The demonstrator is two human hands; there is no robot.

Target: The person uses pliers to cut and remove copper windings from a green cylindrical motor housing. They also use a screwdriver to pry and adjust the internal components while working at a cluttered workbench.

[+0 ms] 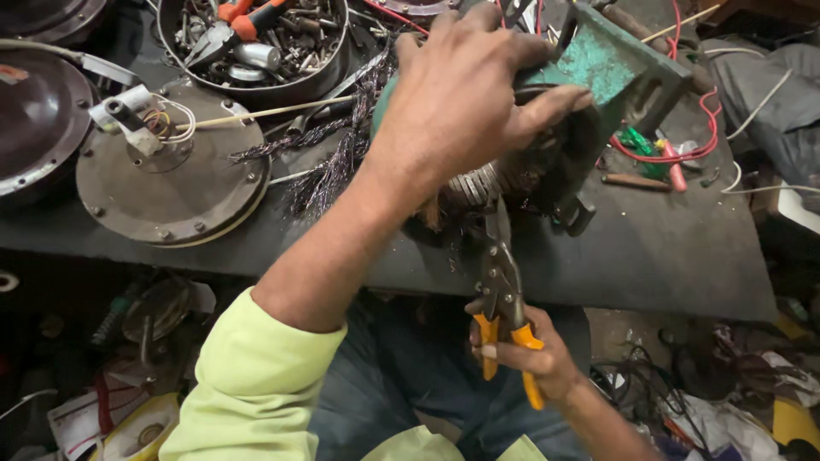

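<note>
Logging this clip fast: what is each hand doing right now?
Left hand: closed over the motor stator clamped in the green vise.
Right hand: shut on the orange-handled snips, blades up at the stator.

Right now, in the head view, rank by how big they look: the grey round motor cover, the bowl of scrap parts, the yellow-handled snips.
1 and 2. Grey round motor cover and bowl of scrap parts: look about alike, and the bowl is cut off at the top edge, so unsure.
3. Yellow-handled snips, smallest, though nearest the camera.
</note>
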